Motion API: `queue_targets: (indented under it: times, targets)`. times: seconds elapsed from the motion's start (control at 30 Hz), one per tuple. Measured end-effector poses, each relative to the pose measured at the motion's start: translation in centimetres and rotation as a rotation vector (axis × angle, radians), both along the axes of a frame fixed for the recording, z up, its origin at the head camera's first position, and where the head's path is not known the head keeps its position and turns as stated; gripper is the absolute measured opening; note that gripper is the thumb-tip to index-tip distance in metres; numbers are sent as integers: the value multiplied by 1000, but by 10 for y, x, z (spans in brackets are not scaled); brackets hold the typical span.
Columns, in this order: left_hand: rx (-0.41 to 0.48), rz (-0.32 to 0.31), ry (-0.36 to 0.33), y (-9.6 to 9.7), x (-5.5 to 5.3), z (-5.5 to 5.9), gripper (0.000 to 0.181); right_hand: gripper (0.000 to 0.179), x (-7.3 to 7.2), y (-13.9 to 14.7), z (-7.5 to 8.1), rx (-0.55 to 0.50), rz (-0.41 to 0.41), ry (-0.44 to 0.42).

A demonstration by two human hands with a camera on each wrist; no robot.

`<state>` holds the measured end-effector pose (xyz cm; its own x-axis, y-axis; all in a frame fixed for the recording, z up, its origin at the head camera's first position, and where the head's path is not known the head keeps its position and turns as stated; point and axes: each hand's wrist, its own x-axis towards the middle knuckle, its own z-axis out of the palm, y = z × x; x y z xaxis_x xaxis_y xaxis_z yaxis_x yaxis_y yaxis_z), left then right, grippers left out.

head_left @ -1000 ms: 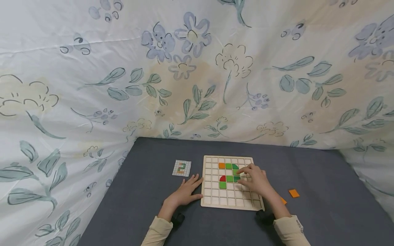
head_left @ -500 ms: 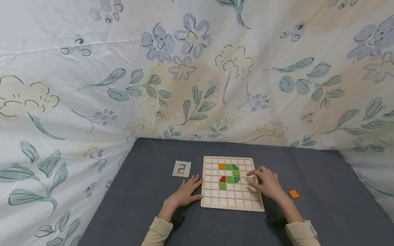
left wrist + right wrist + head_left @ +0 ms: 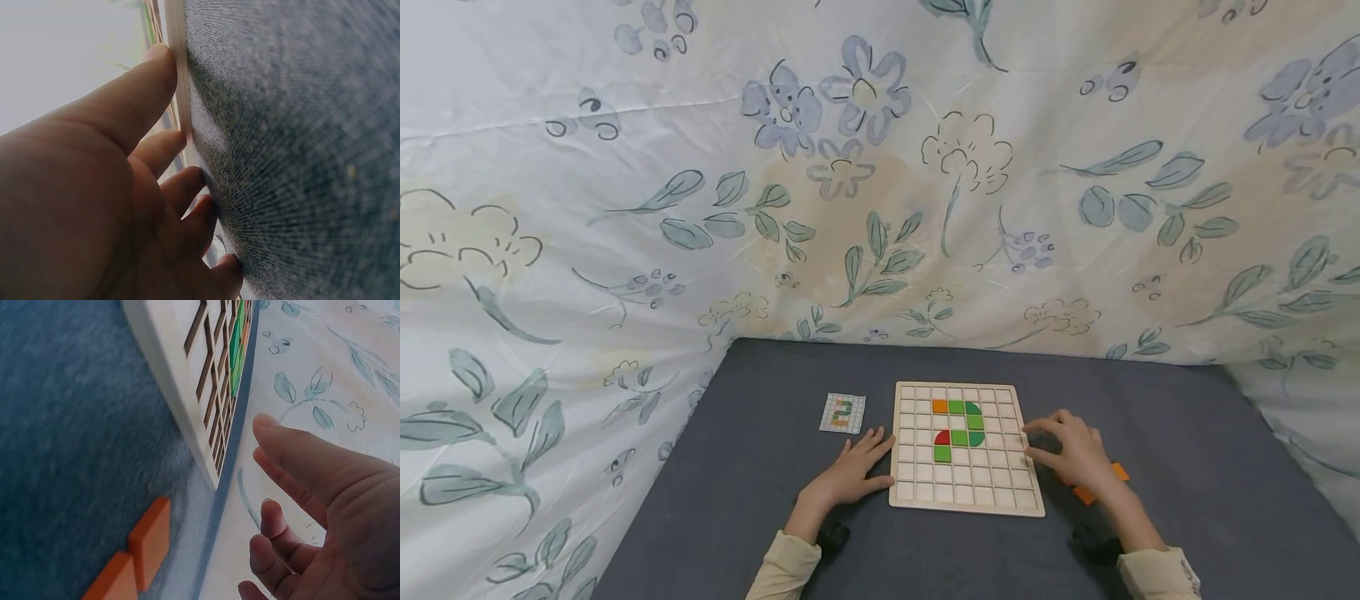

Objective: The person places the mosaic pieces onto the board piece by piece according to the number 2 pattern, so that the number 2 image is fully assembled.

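A pale wooden grid board (image 3: 970,498) lies on the dark cloth. In its cells sit an orange square tile (image 3: 940,406), several green tiles (image 3: 958,438), some with a rounded corner, and a red rounded tile (image 3: 942,437). My left hand (image 3: 847,469) rests with spread fingers beside the board, thumb and a fingertip against its left edge; the left wrist view shows them at the wooden rim (image 3: 181,94). My right hand (image 3: 1071,448) is just off the board's right edge, thumb and index apart, nothing between them. Orange square tiles (image 3: 150,544) lie under and beside it.
A small pattern card (image 3: 842,413) with a coloured figure on a grid lies left of the board. Dark bands (image 3: 833,537) show at the wrists. A floral cloth (image 3: 880,208) rises behind the table's far edge.
My right hand has moved right, from over the green tiles to beyond the board's right edge, uncovering the tiles. The left hand has stayed at the left edge.
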<state>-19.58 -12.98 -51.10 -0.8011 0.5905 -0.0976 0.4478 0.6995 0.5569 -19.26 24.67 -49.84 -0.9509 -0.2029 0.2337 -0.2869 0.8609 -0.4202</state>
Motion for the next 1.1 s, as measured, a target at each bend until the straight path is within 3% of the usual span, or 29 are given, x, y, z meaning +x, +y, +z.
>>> queue_targets:
  times: [0.67, 1.1]
  targets:
    - [-2, 6, -2, -1, -1, -5, 68, 37, 14, 28, -6, 42, -54, -56]
    - [7, 7, 4, -1, 1, -2, 67, 42, 20, 40, -11, 75, -81, -113]
